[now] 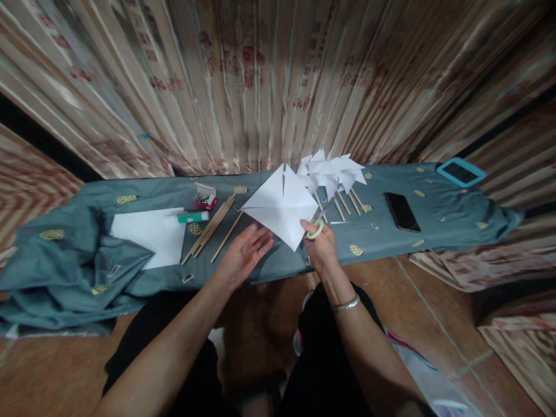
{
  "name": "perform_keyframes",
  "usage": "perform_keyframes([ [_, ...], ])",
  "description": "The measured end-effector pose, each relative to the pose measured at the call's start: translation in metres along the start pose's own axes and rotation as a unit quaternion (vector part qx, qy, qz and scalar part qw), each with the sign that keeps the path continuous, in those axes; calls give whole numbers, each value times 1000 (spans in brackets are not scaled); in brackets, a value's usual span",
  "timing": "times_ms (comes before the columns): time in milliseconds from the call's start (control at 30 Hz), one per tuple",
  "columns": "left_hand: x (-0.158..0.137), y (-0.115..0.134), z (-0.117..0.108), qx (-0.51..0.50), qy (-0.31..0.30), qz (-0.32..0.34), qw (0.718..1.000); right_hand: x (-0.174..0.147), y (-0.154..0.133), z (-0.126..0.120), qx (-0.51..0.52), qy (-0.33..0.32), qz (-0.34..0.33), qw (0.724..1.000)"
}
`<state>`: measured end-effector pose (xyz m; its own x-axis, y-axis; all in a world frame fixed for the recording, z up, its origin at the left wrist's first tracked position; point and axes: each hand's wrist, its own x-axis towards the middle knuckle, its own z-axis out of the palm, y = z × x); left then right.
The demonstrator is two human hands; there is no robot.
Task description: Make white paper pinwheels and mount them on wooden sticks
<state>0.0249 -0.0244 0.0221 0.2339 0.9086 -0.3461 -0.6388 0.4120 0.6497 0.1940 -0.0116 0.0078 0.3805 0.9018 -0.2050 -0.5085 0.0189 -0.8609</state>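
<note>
One slit paper square pinched in right hand, scissors, unreadable cloth labels

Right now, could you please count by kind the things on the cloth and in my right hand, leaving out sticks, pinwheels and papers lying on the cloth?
Scissors: 1
Paper square in right hand: 1
Phone: 1
Green tube: 1
Small box, contents uncounted: 1
Blue-framed screen: 1
Total: 6

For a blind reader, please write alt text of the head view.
A person's right hand holds a slit, square white paper sheet and pale-green-handled scissors; the left hand is at the sheet's edge. On the grey-green cloth lie white paper pinwheels, thin wooden sticks and a black rectangular phone.
</note>
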Motion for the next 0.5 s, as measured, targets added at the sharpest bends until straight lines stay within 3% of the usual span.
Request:
perform_keyframes([
  [100, 1, -7, 3, 77, 1, 31, 997, -4, 7, 3, -30, -33, 3, 999],
  [300, 11, -10, 2, 112, 86, 120, 983, -12, 15, 5, -112, -97, 5, 989],
  [500, 23, 9, -10, 144, 114, 200, 962, -31, 9, -6, -219, -228, 64, 947],
])
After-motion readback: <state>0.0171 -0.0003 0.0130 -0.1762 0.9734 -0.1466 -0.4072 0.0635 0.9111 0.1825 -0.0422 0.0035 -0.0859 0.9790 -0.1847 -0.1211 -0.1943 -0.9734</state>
